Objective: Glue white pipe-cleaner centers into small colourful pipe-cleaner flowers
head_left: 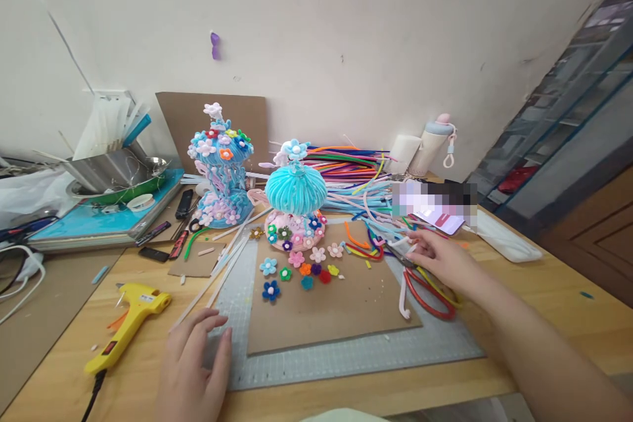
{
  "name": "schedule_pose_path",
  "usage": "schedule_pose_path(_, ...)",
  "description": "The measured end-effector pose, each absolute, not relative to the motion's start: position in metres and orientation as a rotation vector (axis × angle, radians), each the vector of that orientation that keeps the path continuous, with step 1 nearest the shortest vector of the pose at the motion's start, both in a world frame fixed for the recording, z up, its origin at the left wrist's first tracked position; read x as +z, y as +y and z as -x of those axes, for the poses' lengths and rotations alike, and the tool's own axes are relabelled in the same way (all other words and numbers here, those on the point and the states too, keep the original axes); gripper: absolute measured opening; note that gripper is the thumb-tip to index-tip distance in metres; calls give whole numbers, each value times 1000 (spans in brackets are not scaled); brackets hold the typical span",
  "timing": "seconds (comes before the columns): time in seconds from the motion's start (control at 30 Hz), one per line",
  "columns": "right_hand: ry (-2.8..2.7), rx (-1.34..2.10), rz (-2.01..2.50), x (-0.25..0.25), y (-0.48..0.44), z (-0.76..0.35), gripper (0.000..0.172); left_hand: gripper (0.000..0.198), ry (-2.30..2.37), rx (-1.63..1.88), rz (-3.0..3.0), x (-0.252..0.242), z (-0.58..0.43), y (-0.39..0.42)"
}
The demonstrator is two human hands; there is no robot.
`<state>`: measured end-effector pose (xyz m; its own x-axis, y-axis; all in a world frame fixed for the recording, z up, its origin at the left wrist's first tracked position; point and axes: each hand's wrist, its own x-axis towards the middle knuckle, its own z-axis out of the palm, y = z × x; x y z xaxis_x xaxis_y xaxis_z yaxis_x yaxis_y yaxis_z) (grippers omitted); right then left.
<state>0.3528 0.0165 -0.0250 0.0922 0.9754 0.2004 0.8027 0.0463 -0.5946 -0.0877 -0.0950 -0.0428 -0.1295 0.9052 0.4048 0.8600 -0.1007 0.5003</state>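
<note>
Scissors (407, 263) with red handles lie at the right edge of the cardboard (326, 320), directly under the person's right hand. Nearest of all is the left hand (195, 366), just left of the cardboard's near corner, its fingers loosely curled with a wide gap to the thumb and nothing visible between them. Left of the cardboard and well apart from it lies a yellow glue gun (129, 328), nozzle pointing away. Under the cardboard spreads a grey mat (316, 369). A bent white stem (404, 297) lies along the cardboard's right edge, beside the scissors. The right hand (438, 257) hangs over that edge with fingertips in a narrow pinch; something pale shows at them, but I cannot tell whether it is gripped or merely lies behind. The step in hand looks like picking among the scissors and cut stems; the next move seems to call for a clean hold on one piece, with fingers clear of the blades. On the far half of the cardboard lie loose flowers, among them a blue flower (270, 291) and a red flower (325, 276). At its far edge, a turquoise dome (295, 188) rises above a flowered base (297, 231). Beyond the cardboard, to the left, stands a taller flowered piece (222, 175); beyond its right corner are a phone (448, 221) and a bottle (426, 153).
</note>
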Motion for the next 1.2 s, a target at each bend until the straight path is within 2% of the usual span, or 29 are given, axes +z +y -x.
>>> schedule_pose_path(0.1,-1817,487,1789,-30,39,-341,25,20,2060,1055,-2029,-43,88,-96)
schedule_pose_path(0.17,-1779,451,1804,-39,48,-336,12,20,2040,1049,-2048,-43,89,-96)
schedule_pose_path(0.2,-1751,425,1812,-44,50,-334,12,20,2033,1043,-2048,-43,89,-96)
schedule_pose_path(0.47,-1509,335,1839,-60,50,-338,30,18,2022,1033,-2067,-42,86,-93)
schedule_pose_path(0.67,-1393,368,1649,-37,36,-320,28,16,1987,1036,-2039,-43,84,-94)
schedule_pose_path(0.8,-1450,761,1450,-6,4,-271,35,17,1728,1071,-1947,-25,54,-94)
schedule_pose_path(0.87,-1281,1379,1154,10,-14,-241,31,22,1523,1065,-1870,-9,28,-90)
schedule_pose_path(0.93,-1146,1690,962,22,-27,-215,32,33,1295,1066,-1773,8,3,-83)
schedule_pose_path(1.0,-1086,1808,892,28,-35,-196,31,36,1157,1096,-1700,20,-16,-74)
schedule_pose_path(1.13,-1028,1851,893,21,-39,-182,31,5,1189,1074,-1653,23,-32,-59)
schedule_pose_path(1.2,-1049,1771,944,12,-41,-184,32,10,1244,1026,-1628,18,-34,-55)
